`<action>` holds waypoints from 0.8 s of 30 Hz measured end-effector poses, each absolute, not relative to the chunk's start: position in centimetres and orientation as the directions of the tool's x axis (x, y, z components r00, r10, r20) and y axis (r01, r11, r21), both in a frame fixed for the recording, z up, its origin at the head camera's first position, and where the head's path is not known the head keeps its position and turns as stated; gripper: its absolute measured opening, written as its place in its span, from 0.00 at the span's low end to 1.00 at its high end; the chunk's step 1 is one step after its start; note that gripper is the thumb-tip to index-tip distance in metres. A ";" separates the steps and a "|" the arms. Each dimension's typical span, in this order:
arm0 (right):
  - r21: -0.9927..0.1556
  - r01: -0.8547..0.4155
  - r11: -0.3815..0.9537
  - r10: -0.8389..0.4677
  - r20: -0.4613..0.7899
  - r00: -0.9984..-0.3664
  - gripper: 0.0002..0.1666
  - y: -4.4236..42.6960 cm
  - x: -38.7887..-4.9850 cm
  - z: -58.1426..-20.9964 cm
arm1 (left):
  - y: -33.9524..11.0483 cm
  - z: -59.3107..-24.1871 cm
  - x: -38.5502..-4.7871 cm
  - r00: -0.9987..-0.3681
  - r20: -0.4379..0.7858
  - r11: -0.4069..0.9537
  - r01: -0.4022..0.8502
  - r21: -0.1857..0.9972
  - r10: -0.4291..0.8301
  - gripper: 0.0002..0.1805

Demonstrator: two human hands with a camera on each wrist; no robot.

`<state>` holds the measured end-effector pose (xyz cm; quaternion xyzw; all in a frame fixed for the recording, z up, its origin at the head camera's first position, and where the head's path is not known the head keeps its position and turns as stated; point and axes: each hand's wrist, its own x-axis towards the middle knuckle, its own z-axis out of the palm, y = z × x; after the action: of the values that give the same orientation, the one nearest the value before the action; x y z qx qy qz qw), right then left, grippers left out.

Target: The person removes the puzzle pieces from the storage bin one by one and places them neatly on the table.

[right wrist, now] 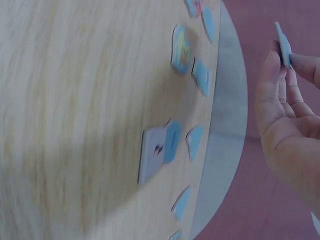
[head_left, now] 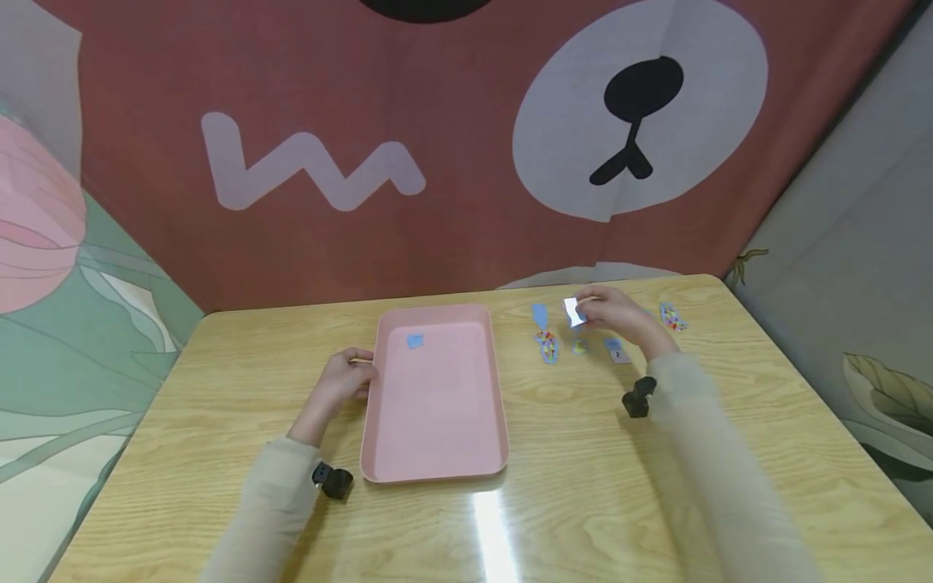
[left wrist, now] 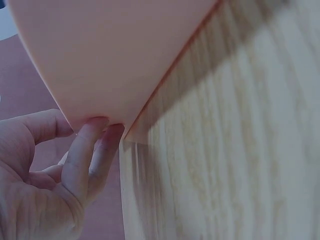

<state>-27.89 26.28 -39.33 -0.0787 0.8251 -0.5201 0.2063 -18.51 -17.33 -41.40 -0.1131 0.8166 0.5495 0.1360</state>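
Note:
A pink rectangular tray (head_left: 437,413) lies on the table, one small blue puzzle piece (head_left: 415,341) near its far left corner. My left hand (head_left: 341,380) grips the tray's left side; the left wrist view shows fingers (left wrist: 82,160) against the outer wall. Above the table, right of the tray, my right hand (head_left: 618,313) pinches a flat puzzle piece (right wrist: 283,47) between thumb and fingers. Glare whitens its face in the head view. Around and below that hand lie a blue piece (head_left: 539,316), a multicoloured piece (head_left: 547,346), a green-yellow piece (head_left: 579,346) and a pale-and-blue piece (head_left: 616,351).
Another multicoloured piece (head_left: 672,317) lies farther right, beyond the right wrist. Several blue pieces line the far edge in the right wrist view, one of them a wedge-shaped piece (right wrist: 195,142). A brown curtain (head_left: 466,243) with a bear print hangs behind the wooden table (head_left: 583,502).

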 end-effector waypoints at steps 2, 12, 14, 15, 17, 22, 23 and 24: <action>-0.882 0.102 0.460 -0.320 -0.272 -0.908 0.30 26.8 -27.8 -39.4 | -17.4 -41.5 -18.5 -0.938 -0.345 0.365 -0.333 0.869 -0.034 0.24; -0.856 0.114 0.504 -0.266 -0.279 -0.923 0.32 30.2 -27.1 -39.6 | -17.3 -41.5 -18.5 -0.935 -0.353 0.371 -0.342 0.863 -0.042 0.25; -0.859 0.114 0.499 -0.257 -0.273 -0.927 0.32 30.9 -26.9 -39.7 | -17.3 -41.5 -18.5 -0.935 -0.353 0.366 -0.343 0.865 -0.041 0.25; -0.861 0.107 0.497 -0.261 -0.266 -0.928 0.32 31.4 -26.9 -39.7 | -17.3 -41.5 -18.5 -0.935 -0.353 0.364 -0.343 0.866 -0.041 0.25; -0.864 0.105 0.492 -0.263 -0.263 -0.928 0.33 32.1 -26.8 -39.8 | -17.3 -41.5 -18.5 -0.936 -0.350 0.361 -0.340 0.868 -0.041 0.25; -0.865 0.115 0.489 -0.257 -0.269 -0.928 0.34 33.9 -26.4 -39.7 | -17.3 -41.5 -18.5 -0.937 -0.346 0.362 -0.339 0.869 -0.046 0.25; -0.865 0.123 0.487 -0.252 -0.274 -0.928 0.34 34.1 -26.3 -39.7 | -17.3 -41.5 -18.6 -0.937 -0.346 0.362 -0.338 0.869 -0.045 0.25; -0.865 0.130 0.484 -0.246 -0.277 -0.929 0.34 34.4 -26.3 -39.8 | -17.3 -41.5 -18.6 -0.937 -0.347 0.362 -0.340 0.868 -0.047 0.24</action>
<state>-26.31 34.40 -39.77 -0.0347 0.8412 -0.5067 0.1854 -18.56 -17.35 -41.52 -0.1186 0.8144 0.5524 0.1326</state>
